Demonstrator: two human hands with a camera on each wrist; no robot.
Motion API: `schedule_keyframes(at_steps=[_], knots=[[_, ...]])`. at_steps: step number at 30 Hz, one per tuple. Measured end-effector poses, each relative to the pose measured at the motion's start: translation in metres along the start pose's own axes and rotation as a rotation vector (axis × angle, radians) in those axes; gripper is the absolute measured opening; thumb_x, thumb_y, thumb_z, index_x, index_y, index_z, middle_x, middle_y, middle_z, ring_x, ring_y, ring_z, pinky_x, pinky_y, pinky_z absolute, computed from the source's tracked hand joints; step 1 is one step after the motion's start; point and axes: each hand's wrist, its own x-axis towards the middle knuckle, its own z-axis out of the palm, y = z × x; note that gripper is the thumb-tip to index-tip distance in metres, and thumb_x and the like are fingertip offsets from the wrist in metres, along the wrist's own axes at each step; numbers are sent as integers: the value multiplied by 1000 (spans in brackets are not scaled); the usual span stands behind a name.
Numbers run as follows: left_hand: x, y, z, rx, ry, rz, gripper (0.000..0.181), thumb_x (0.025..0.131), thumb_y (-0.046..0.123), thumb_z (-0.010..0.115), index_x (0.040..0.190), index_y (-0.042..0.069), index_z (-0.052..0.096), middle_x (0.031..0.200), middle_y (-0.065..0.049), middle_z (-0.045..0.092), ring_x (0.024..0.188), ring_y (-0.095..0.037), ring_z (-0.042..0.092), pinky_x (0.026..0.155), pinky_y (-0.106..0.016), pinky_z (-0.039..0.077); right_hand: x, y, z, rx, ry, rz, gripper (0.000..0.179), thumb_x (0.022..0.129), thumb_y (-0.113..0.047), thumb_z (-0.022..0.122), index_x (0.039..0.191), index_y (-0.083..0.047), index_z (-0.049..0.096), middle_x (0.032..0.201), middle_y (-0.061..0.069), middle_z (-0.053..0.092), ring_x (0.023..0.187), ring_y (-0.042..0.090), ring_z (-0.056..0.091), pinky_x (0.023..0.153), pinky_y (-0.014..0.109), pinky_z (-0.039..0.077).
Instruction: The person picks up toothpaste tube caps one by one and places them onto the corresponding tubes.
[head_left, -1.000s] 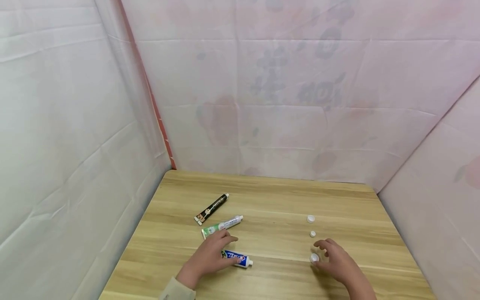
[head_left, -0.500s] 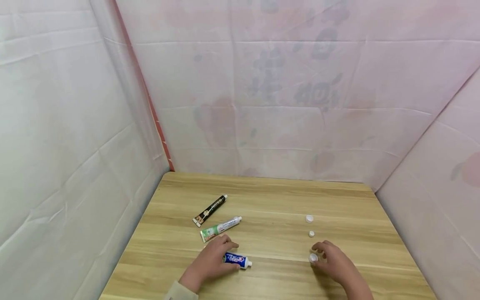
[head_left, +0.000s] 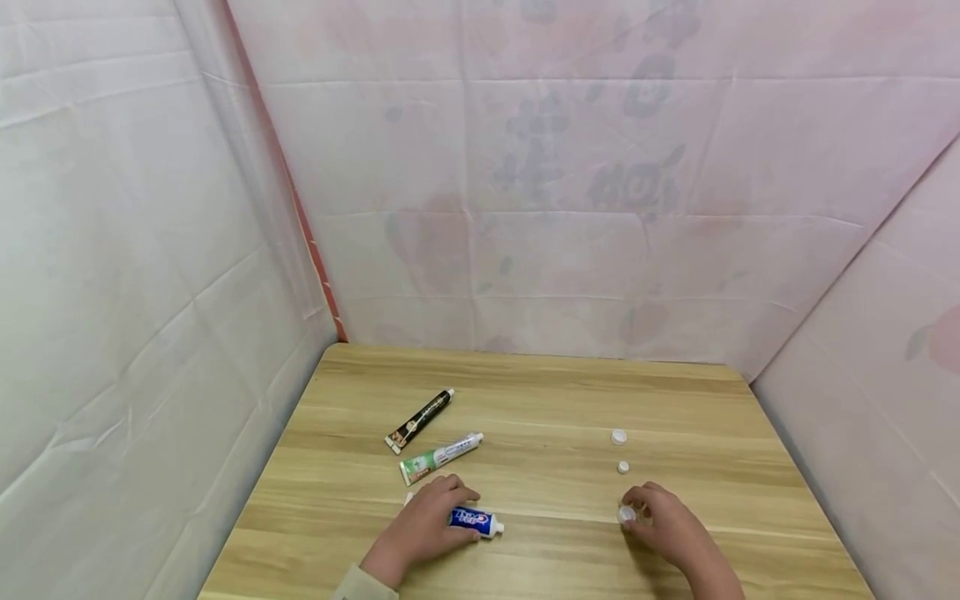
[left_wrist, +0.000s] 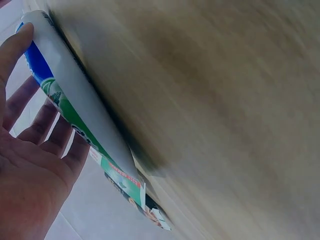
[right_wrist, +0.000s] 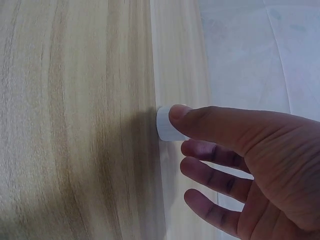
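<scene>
My left hand [head_left: 423, 523] lies over a blue toothpaste tube [head_left: 472, 521], thumb on the near side and fingers on the far side. In the left wrist view the thumb touches this tube [left_wrist: 80, 90] near one end, and its white underside rests by the wood. My right hand [head_left: 667, 529] pinches a white cap [head_left: 626, 516] standing on the table; in the right wrist view the thumb presses the cap's side [right_wrist: 168, 124], while the index finger is mostly hidden behind the thumb.
Beyond the left hand lie a green-and-white toothpaste tube [head_left: 442, 458] and a black toothpaste tube [head_left: 420, 421]. Two more white caps, a small one [head_left: 623, 467] and a larger one [head_left: 618, 437], sit beyond the right hand. Pale sheets enclose the wooden table [head_left: 540, 400].
The left hand has shifted slightly nearer, uncovering more of the green-and-white tube. The right fingers have drawn in a little around the cap. The head view has shifted slightly.
</scene>
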Motion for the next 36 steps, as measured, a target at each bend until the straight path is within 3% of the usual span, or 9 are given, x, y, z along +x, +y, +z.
schedule_keyframes(at_steps=[6, 14, 36], knots=[[0, 0, 3, 8, -4, 0, 46, 88, 42, 86, 126, 19, 76, 111, 8, 68, 100, -6, 59, 90, -31, 53, 1, 1, 1, 1, -7, -3, 19, 86, -12, 87, 102, -12, 75, 97, -2, 67, 90, 15, 62, 75, 31, 54], [0, -2, 5, 2, -13, 4, 43, 89, 42, 86, 125, 21, 77, 106, 13, 66, 94, -2, 54, 84, -25, 49, 4, -1, 4, 10, -17, 61, 20, 85, -9, 88, 101, -11, 76, 92, -3, 66, 87, 14, 62, 74, 29, 54], [0, -2, 9, 22, -67, -4, 39, 90, 38, 85, 125, 22, 78, 108, 14, 65, 96, -2, 53, 84, -26, 46, 2, -4, 4, 6, -4, 46, 21, 85, -10, 88, 102, -10, 76, 92, -4, 67, 84, 10, 60, 72, 26, 53]])
